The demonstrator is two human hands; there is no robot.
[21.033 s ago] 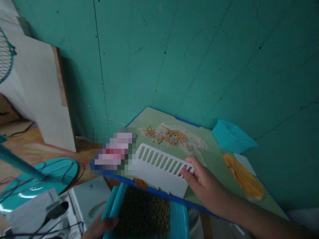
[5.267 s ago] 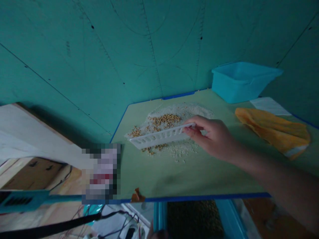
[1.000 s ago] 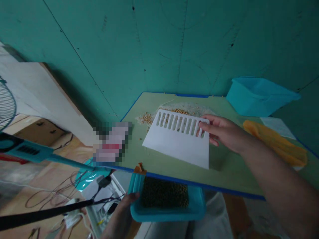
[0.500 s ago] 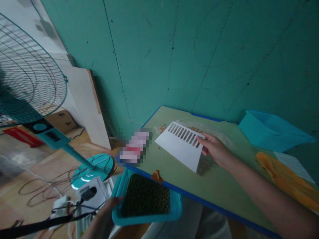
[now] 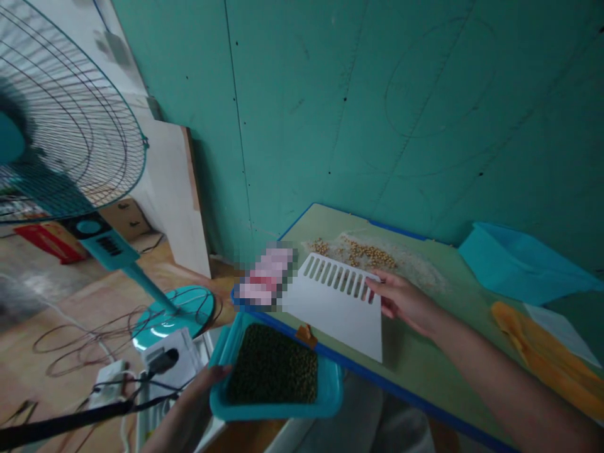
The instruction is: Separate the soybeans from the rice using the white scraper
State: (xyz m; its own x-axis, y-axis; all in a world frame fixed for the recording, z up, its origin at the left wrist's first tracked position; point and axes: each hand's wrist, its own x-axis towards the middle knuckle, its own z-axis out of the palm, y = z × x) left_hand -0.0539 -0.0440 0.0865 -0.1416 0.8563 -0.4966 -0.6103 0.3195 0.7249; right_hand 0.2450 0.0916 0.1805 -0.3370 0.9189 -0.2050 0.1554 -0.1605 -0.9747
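Head view, clock directions taken from the slotted plate. Green wall (image 5: 306,113) filled the background. Standing fan (image 5: 94,138): 10 o'clock. Pale green table (image 5: 425,371), edged blue, lay under the plate. Blue container (image 5: 519,270) stood near 3 o'clock. Turquoise tub (image 5: 278,410), holding dark and tan beans (image 5: 274,362), sat between 7 and 8; left hand (image 5: 207,385) gripped its side, thumb over the rim, other fingers hidden. Orange cloth (image 5: 542,358): between 3 and 4. White slotted plate (image 5: 330,308) slanted over the near table edge, its far end pinched by the right hand's (image 5: 384,294) thumb and fingers; contact with the tabletop could not be told. Scattered beans (image 5: 370,255) lay at 1 o'clock among pale grains (image 5: 419,267). Orange scrap (image 5: 306,335): 8 o'clock, on the table edge.
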